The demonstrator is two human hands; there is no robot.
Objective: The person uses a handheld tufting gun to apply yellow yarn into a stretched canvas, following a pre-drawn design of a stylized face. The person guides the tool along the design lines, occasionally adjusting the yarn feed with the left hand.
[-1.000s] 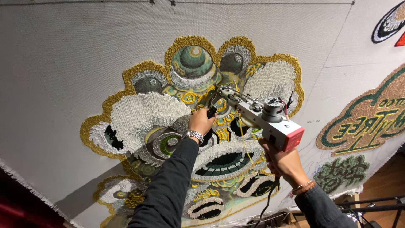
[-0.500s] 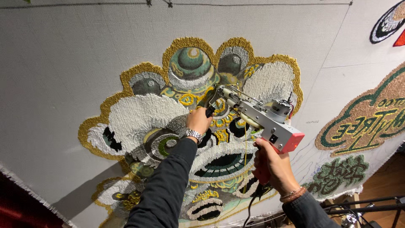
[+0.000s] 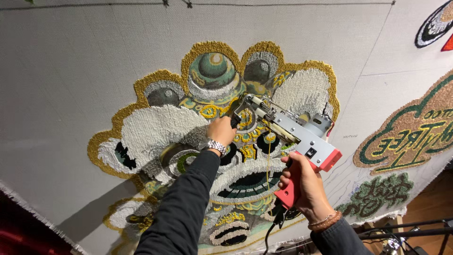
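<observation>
Red-handled tufting gun (image 3: pixel 295 137), pistol grip clenched in right hand (image 3: pixel 302 182), front handle clasped by left hand (image 3: pixel 222 132), long axis running up-left from the right fingers, needle tip meeting lion-patterned tufting cloth (image 3: pixel 94 71).

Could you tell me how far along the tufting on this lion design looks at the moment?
Most of the lion head on the grey backing cloth is filled: gold border, white patches, green domes. In hand: the right hand grips the tufting gun by its red handle, the left hand steadies its front on the yellow centre. Left: the lower part looks patchy.
</observation>
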